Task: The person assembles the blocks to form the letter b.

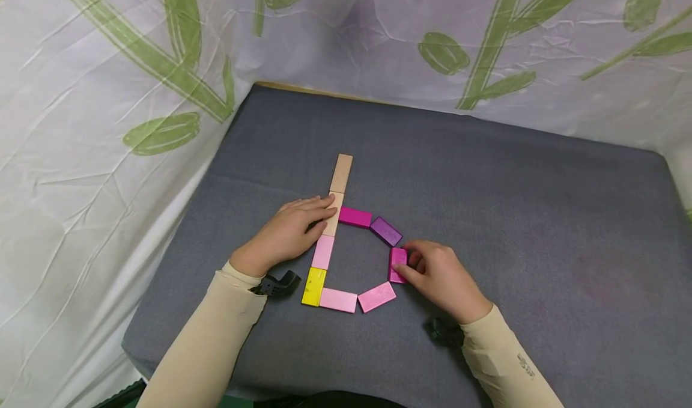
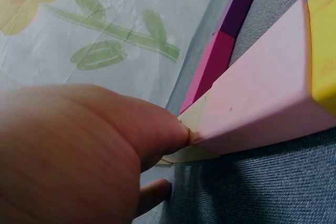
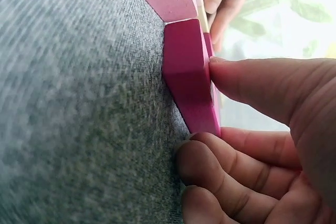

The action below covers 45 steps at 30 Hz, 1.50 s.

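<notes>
My right hand (image 1: 451, 279) pinches a magenta block (image 1: 397, 265) lying on the cloth, its thumb at the near end and its fingers at the far end. Beside that block are a purple block (image 1: 386, 231) above and a pink block (image 1: 377, 297) below. On the other side, my left hand (image 1: 283, 234) rests its fairly straight fingers on a pale wooden block (image 1: 334, 217), partly hiding it. This one belongs to a straight row with another wooden block (image 1: 341, 173), a pink block (image 1: 323, 252) and a yellow block (image 1: 314, 286).
A deep pink block (image 1: 355, 217) and a light pink block (image 1: 338, 300) reach right from the row, forming a closed curve with the others. Grey cloth covers the table (image 1: 513, 216). A white curtain with green leaves (image 1: 351, 41) hangs behind and at the left.
</notes>
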Tool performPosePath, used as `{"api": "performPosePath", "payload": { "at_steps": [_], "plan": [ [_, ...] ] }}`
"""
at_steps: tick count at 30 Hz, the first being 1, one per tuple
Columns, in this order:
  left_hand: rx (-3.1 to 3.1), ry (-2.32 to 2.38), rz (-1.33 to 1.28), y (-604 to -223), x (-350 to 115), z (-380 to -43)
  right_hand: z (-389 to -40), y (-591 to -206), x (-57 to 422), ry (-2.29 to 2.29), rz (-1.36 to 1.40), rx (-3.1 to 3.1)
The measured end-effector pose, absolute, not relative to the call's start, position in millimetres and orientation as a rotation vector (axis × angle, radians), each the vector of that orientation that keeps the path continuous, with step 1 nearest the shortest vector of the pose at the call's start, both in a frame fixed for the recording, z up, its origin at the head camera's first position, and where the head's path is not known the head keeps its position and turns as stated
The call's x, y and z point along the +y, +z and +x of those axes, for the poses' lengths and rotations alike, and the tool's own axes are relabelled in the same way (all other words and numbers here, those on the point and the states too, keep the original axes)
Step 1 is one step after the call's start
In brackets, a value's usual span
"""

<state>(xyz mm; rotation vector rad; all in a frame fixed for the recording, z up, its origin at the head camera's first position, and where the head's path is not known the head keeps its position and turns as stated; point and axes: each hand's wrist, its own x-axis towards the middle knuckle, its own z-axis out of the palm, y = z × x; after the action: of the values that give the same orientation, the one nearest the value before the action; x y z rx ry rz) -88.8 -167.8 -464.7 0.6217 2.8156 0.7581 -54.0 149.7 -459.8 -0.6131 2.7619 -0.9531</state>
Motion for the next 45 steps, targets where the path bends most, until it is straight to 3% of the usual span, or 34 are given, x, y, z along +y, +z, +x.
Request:
{"api": "performPosePath", "payload": {
  "at_steps": [13, 28, 45],
  "plan": [
    [2.816, 0.738, 0.627, -463, -168, -90, -56, -455, 153, -0.964, -0.548, 2.797],
    [2.832, 0.784, 0.685, -467, -169, -90, -91, -457, 140, -0.936, -0.5, 2.832],
    [2.829, 0.781, 0.665, -465, -169, -88, -93, -463, 140, -0.935, -0.509, 2.831]
  ]
}}
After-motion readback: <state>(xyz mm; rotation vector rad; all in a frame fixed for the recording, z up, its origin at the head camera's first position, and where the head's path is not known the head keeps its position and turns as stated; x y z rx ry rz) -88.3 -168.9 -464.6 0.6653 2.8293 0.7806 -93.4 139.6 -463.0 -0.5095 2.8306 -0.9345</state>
